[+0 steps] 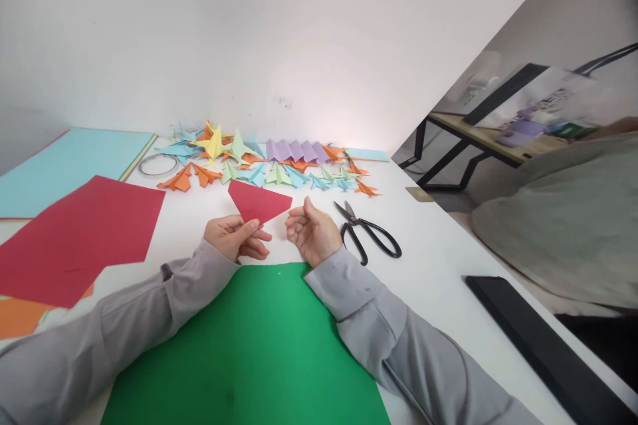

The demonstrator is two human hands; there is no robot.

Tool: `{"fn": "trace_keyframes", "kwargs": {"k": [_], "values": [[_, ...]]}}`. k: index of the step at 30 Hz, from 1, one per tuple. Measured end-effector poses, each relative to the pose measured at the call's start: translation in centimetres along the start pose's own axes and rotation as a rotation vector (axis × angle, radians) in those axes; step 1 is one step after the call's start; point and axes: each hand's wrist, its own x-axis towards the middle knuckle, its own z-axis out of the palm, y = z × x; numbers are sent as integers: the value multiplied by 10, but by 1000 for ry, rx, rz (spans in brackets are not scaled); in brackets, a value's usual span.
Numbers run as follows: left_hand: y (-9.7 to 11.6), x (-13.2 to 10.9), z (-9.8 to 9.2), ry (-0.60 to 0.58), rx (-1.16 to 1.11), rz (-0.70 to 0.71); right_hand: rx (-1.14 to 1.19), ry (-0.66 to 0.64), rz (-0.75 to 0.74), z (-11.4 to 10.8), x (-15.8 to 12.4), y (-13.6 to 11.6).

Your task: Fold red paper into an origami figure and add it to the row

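Between thumb and fingers, my left hand point(238, 236) pinches a small piece of red paper point(260, 201) by its lower edge. The piece has slanted sides and is raised above the table. Close to its right corner is my right hand point(314, 234), palm turned up, fingers loosely curled and apart, with nothing in it. Below both hands lies a large green sheet point(244, 345). Black-handled scissors point(366, 229) rest just right of my right hand, blades slightly parted. Left of my left hand lies a larger cut red sheet point(84, 236).
Folded paper shapes point(239, 146) in several colours line the wall, with a pleated purple strip point(296, 151) among them. A roll of tape point(158, 165) sits by blue sheets point(74, 156). A black bar point(528, 339) lies at the right edge, near a seated person point(553, 212).
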Motion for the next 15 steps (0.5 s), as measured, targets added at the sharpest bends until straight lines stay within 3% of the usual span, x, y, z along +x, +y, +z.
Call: {"fn": "trace_keyframes", "kwargs": {"k": [4,8,15], "values": [[-1,2,2,-18,-14,-13,-218,-109,-114,4,-3,7],[-3,4,3,-66,-12,3,-437,-111,-201,16,-4,16],[-2,16,-6,-25,-51,22,-383,-124,-235,38,13,23]]}}
